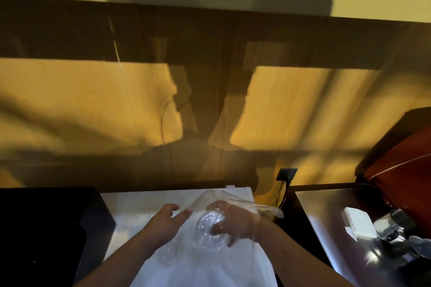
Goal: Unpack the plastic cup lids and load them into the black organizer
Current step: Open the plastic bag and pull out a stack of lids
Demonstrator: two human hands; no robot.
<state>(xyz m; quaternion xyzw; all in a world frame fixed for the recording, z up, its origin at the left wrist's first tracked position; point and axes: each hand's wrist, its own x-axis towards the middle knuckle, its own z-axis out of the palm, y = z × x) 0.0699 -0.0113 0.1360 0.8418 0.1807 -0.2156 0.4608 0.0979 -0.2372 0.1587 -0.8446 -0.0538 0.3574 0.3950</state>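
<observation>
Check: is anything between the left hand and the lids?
Yes: the bag film covers the lids, which the right hand grips, apparently from inside it. The left hand is open just outside the film.

Clear cup lids, bagged
The stack lies end-on inside a thin transparent plastic bag, over a white surface

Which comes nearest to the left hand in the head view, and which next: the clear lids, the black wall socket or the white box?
1. clear lids, just to the right of the left hand.
2. black wall socket, farther right, on the wall behind.
3. white box, far right, on the other counter.
</observation>
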